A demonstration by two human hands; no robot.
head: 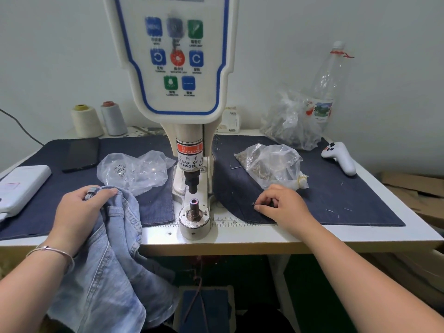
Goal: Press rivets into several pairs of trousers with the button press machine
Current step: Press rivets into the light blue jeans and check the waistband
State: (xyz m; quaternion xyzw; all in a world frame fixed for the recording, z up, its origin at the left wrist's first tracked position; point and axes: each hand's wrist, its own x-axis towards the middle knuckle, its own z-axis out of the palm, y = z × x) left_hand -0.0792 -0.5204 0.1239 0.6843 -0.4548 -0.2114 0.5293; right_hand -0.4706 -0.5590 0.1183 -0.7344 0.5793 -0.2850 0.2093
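Left hand (81, 207) had the light denim trousers (108, 260) bunched in its curled fingers at the table's front edge, most of them hanging off toward the floor. Right hand (283, 205) sat fingers-down on the dark cloth (336, 200) just below a bag of rivets (271, 164), maybe pinching one, couldn't tell. Lower die (194, 207) of the button press machine (177, 68) was bare, no fabric under it, so I'd guess this pair wasn't pressed yet.
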